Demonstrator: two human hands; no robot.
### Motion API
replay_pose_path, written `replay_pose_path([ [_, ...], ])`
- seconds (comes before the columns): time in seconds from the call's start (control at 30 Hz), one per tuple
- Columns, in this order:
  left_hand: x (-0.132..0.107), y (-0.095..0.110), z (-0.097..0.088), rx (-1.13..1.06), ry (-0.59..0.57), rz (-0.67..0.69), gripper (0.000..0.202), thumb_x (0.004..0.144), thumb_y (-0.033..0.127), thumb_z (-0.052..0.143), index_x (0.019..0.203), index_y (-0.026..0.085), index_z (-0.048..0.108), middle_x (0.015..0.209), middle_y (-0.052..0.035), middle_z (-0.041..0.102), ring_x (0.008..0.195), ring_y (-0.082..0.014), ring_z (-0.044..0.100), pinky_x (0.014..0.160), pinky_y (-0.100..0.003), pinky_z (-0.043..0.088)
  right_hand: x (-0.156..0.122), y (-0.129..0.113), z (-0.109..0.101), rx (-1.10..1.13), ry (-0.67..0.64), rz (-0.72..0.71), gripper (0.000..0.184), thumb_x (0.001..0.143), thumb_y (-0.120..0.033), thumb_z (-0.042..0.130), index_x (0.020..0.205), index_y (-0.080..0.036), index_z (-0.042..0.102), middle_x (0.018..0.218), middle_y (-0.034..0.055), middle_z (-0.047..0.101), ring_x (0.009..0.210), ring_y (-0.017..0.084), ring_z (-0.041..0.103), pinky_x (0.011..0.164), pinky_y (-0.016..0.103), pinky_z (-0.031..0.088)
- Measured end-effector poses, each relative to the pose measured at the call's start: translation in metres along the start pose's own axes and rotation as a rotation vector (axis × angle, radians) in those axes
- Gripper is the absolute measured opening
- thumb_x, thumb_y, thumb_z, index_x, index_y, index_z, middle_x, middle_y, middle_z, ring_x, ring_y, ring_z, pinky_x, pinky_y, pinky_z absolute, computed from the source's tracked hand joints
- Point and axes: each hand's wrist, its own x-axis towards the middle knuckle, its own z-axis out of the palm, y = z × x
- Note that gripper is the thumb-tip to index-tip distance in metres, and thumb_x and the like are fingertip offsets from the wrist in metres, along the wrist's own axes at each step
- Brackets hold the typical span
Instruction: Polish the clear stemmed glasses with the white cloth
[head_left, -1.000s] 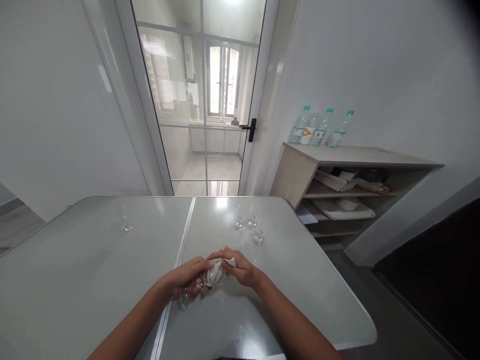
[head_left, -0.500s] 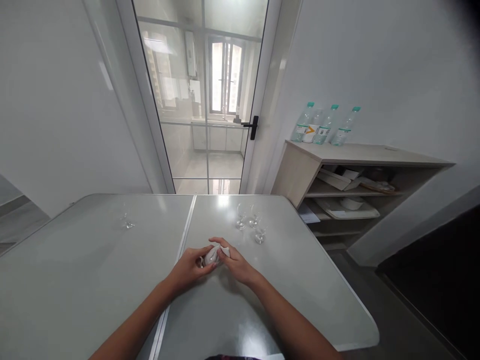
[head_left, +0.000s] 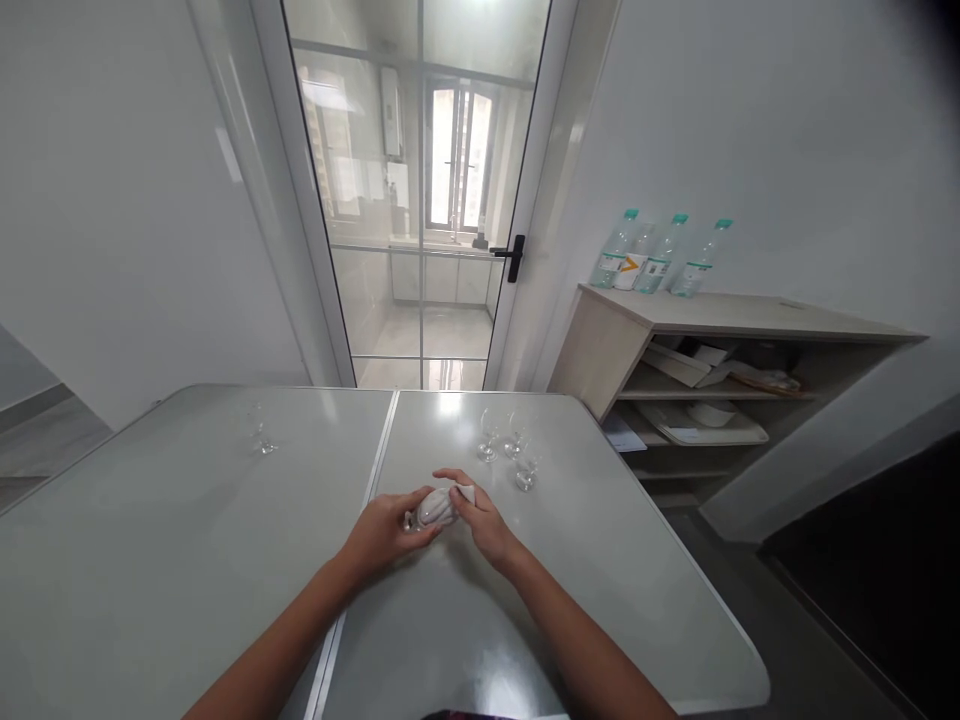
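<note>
My left hand (head_left: pixel 391 527) is closed around a small clear glass (head_left: pixel 409 521), which lies tilted in it just above the table. A white cloth (head_left: pixel 436 507) covers part of this glass. The fingers of my right hand (head_left: pixel 480 520) pinch the cloth from the right side. Beyond my hands stand three small stemmed glasses (head_left: pixel 487 450) in a loose group on the right half of the table. Another clear glass (head_left: pixel 262 440) is by itself on the left half. How much of the held glass is under the cloth is hidden.
The pale table (head_left: pixel 637 570) has a white seam (head_left: pixel 382 440) down its middle. A wooden shelf unit (head_left: pixel 607 345) stands to the right, with several plastic bottles (head_left: pixel 658 262) on top. Behind the table is a glass door (head_left: pixel 382 330) with a black handle (head_left: pixel 514 258).
My right hand has drawn slightly to the right with the cloth, which looks more stretched over the glass. The whole view has shifted a little.
</note>
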Motion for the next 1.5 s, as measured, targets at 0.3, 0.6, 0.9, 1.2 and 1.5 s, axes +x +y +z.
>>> replay_pose_path([
  [0.3,0.003,0.017,0.000,-0.550,-0.292,-0.325,0.054,0.089,0.064,0.057,0.080,0.012,0.068,0.058,0.0007,0.057,0.037,-0.0068,0.038,0.040,-0.021,0.026,-0.005,-0.004,-0.001,0.134,-0.073,0.043,0.051,0.097,-0.065,0.049,0.120,-0.021,0.062,0.086,0.0028,0.064,0.078,0.019,0.057,0.077,0.031,0.044],
  [0.6,0.003,0.011,-0.004,-0.802,-0.540,-0.489,0.064,0.090,0.069,0.050,0.065,0.013,0.064,0.037,0.0048,0.039,0.030,-0.0064,0.025,0.034,-0.021,0.019,-0.012,-0.018,-0.018,-0.423,-0.259,-0.339,0.043,0.105,-0.051,0.037,0.121,-0.026,0.067,0.109,0.0071,0.071,0.093,0.023,0.056,0.107,0.047,0.031],
  [0.9,-0.005,-0.009,0.015,0.173,0.150,0.117,0.051,0.083,0.046,0.073,0.127,0.021,0.071,0.089,-0.0091,0.076,0.068,-0.0177,0.065,0.062,-0.024,0.045,0.007,0.024,0.000,0.140,0.233,0.077,0.048,0.090,-0.066,0.059,0.101,-0.020,0.064,0.074,0.0002,0.058,0.069,0.017,0.052,0.067,0.028,0.042],
  [1.2,0.004,0.011,0.011,-0.620,-0.308,-0.322,0.060,0.091,0.065,0.054,0.077,0.010,0.073,0.044,0.0014,0.051,0.033,-0.0074,0.037,0.039,-0.021,0.029,-0.004,-0.007,-0.008,0.042,-0.078,0.029,0.051,0.099,-0.064,0.045,0.116,-0.020,0.063,0.079,0.0010,0.061,0.071,0.017,0.054,0.070,0.028,0.042],
  [1.5,0.006,0.015,0.007,-0.727,-0.350,-0.336,0.056,0.086,0.064,0.064,0.078,0.009,0.072,0.062,-0.0038,0.066,0.031,-0.0035,0.039,0.034,-0.018,0.024,-0.011,-0.009,-0.022,-0.654,-0.064,-0.407,0.026,0.105,-0.030,0.038,0.110,-0.025,0.063,0.096,0.0047,0.070,0.091,0.022,0.055,0.096,0.041,0.041],
])
